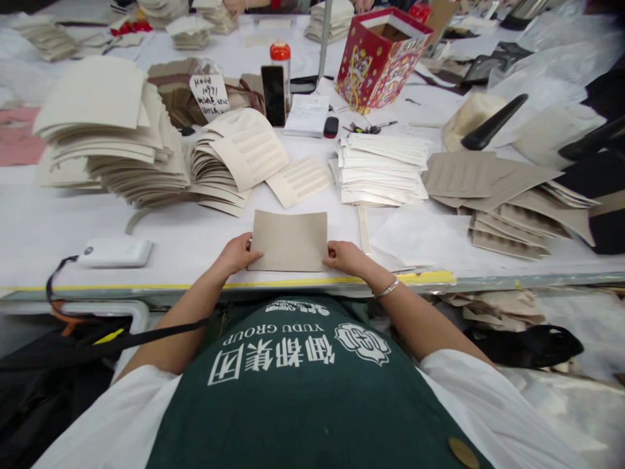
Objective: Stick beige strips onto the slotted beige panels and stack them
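A plain grey-beige rectangular sheet (pixel 290 241) is held near the table's front edge. My left hand (pixel 240 253) pinches its left side, and my right hand (pixel 344 256) grips its right side. Just beyond the sheet, a beige piece with raised stripes (pixel 301 180) lies beside a fanned pile of similar pieces (pixel 249 153). A stack of white sheets (pixel 381 170) stands beyond my right hand, with a narrow pale strip (pixel 364 229) in front of it. Taller beige stacks (pixel 112 130) are at the left, and grey-brown striped pieces (pixel 502 195) lie spread at the right.
On the white table (pixel 195 228) are a white device (pixel 116 252) at the left, a phone (pixel 274 96) upright against a bottle (pixel 280 55), a notepad (pixel 306 114), small snips (pixel 371 127) and a red box (pixel 381 58). Another person's hand (pixel 236 6) shows at the far side.
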The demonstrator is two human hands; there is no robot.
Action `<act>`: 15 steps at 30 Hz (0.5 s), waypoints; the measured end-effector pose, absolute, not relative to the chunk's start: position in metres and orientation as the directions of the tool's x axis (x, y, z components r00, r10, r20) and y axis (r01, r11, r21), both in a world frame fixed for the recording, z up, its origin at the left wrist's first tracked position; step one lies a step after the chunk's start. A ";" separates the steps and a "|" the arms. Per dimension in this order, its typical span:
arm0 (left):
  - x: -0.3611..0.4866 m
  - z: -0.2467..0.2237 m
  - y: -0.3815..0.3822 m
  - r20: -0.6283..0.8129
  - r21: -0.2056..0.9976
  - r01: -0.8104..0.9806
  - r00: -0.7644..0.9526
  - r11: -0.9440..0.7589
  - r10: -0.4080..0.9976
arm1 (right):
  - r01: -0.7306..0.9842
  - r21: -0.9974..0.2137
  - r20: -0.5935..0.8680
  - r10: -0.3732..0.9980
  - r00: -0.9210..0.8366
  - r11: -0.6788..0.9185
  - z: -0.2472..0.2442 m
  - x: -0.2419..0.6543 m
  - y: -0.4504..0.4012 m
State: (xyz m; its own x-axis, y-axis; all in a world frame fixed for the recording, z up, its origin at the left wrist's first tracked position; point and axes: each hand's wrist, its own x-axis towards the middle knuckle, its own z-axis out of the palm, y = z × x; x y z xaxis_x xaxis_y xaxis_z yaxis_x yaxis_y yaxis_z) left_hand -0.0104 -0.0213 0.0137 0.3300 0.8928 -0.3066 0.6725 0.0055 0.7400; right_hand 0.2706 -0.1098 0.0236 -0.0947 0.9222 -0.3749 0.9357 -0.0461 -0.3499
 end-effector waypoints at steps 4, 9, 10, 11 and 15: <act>-0.011 0.016 -0.022 -0.299 0.696 0.716 0.355 -0.053 0.886 | 0.931 -0.362 -0.372 0.923 -0.096 -0.049 0.021 0.271 -0.110; -0.009 0.020 -0.024 -0.289 0.588 0.794 0.384 -0.154 0.877 | 0.930 -0.363 -0.366 0.926 -0.094 -0.049 0.021 0.270 -0.110; -0.008 0.021 -0.025 -0.283 0.550 0.815 0.388 -0.183 0.877 | 0.932 -0.359 -0.366 0.926 -0.089 -0.052 0.022 0.270 -0.110; -0.006 0.022 -0.026 -0.278 0.507 0.836 0.389 -0.211 0.878 | 0.933 -0.356 -0.366 0.927 -0.085 -0.054 0.022 0.270 -0.110; -0.001 0.030 -0.033 -0.265 0.348 0.897 0.374 -0.273 0.889 | 0.932 -0.359 -0.359 0.929 -0.093 -0.046 0.023 0.270 -0.109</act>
State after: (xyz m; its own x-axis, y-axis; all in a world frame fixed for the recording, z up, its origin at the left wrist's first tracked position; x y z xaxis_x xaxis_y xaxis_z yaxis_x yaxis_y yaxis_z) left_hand -0.0009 -0.0326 0.0298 0.3738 0.8888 -0.2653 0.8967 -0.2732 0.3482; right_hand 0.2702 -0.1090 0.0233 -0.0927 0.9287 -0.3591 0.9321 -0.0459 -0.3593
